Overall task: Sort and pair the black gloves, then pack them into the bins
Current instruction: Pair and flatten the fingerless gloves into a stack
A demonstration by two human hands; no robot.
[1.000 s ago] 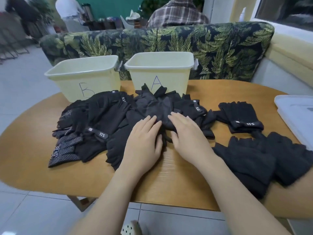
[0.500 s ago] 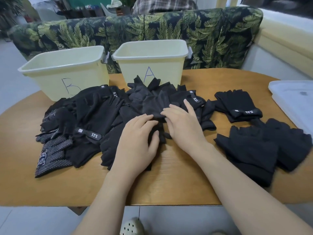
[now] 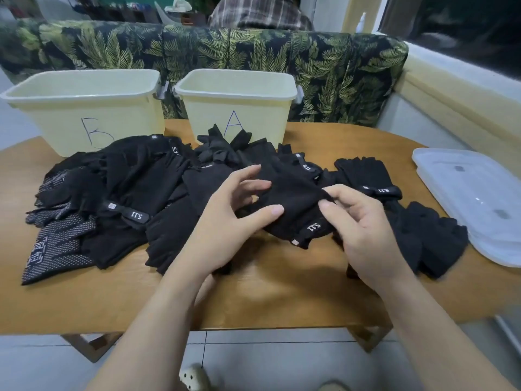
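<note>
Head view: at table centre the left hand (image 3: 225, 218) and right hand (image 3: 363, 230) pinch one black fabric glove with a white "5.11" cuff tag (image 3: 293, 207), raised just off the heaped black gloves (image 3: 135, 193) spreading toward 9 o'clock. Stacked gloves (image 3: 369, 176) at 2 o'clock look already paired. The pale yellow plastic bin marked A (image 3: 239, 108) at 12 and the matching bin marked B (image 3: 81, 114) at 10 show nothing inside from here, so packing seemingly remains. Bare round wooden table (image 3: 282, 292) at 6 offers laying room; a clear plastic lid (image 3: 473, 198) crowds the 3 o'clock edge.
</note>
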